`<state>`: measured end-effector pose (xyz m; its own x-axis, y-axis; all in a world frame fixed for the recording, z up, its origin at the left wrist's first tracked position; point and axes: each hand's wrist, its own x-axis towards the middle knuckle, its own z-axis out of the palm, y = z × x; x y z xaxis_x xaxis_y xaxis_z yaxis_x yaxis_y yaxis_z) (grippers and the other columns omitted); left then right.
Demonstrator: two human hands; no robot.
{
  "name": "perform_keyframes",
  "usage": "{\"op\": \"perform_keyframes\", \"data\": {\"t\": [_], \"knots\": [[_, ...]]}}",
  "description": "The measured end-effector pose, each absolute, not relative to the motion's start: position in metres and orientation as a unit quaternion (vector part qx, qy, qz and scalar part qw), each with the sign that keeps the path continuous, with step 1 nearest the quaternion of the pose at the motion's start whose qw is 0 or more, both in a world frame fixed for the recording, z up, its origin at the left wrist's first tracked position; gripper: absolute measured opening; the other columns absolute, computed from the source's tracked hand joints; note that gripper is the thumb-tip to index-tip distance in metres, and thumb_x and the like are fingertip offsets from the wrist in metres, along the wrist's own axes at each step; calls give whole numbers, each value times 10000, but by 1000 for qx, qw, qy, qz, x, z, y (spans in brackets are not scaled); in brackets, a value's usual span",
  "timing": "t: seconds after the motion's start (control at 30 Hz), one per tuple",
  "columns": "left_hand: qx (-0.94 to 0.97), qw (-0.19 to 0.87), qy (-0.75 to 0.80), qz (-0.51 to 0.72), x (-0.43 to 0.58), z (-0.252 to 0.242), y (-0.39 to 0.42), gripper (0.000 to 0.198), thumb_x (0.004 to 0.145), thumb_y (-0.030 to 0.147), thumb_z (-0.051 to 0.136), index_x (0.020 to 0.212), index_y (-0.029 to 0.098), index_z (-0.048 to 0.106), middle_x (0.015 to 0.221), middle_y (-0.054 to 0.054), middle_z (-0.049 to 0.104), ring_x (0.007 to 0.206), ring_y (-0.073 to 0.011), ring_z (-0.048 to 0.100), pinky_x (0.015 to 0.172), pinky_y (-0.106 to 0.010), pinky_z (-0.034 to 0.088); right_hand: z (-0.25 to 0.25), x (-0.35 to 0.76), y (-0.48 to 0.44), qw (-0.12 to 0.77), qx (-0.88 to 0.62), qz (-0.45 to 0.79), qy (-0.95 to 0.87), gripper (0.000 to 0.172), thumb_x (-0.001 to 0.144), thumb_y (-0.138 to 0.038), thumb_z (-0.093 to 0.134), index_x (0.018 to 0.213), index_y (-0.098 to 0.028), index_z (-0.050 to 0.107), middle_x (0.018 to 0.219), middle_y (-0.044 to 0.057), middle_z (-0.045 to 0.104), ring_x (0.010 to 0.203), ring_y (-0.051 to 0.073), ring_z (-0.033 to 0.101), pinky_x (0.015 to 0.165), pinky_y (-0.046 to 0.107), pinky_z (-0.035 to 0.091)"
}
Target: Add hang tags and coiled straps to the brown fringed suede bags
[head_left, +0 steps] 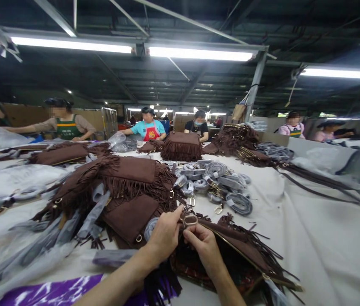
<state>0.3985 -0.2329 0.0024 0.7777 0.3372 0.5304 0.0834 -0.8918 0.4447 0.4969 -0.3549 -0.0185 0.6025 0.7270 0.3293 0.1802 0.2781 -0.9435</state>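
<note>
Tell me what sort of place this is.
Most likely a factory workroom for bags: fringed brown bags lie heaped along a broad work surface, grey coils are piled beside them, and people in aprons work under tube lights.

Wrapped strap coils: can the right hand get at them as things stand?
Probably: the wrapped strap coils look uncovered, though the right hand holds a metal ring and the open bag lies partly between.
</note>
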Motion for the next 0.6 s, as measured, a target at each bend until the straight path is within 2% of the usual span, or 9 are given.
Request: {"op": "perform_keyframes", "data": {"t": [0.17,0.37,0.5,0.53,0.6], "knots": [[918,177,146,323,399,3,-242,528,839,79,445,1360,166,459,974,-79,676,902,-226,598,829,-360,498,-20,496,-351,698,-563,203,-393,360,749,-462,741,588,-167,612,552,-14,540,514,128,403,509,250,325],[925,151,78,341,398,-4,-245,464,824,73,415,1273,123,525,951,-110,688,878,-242,612,828,-407,498,-20,494,-349,722,-549,193,-373,396,733,-531,757,647,-170,621,586,-16,542,526,129,411,495,240,335],[908,239,39,341,392,5,-250,411,825,68,391,1171,165,591,1076,-88,691,987,-206,619,1012,-409,407,-23,495,-346,730,-549,192,-359,447,702,-583,767,645,-168,610,578,-19,528,513,124,401,480,235,328],[901,277,48,332,391,9,-251,371,839,84,393,1124,183,609,1066,-67,695,982,-189,623,1008,-374,406,-24,495,-346,730,-551,193,-356,451,698,-587,769,648,-167,612,574,-21,522,505,121,391,472,233,320],[886,342,82,301,392,17,-251,272,874,139,407,1011,201,633,956,-28,705,882,-160,634,880,-288,454,-26,495,-345,729,-555,193,-351,451,694,-585,774,654,-164,618,565,-26,511,493,114,374,460,229,301]]}}
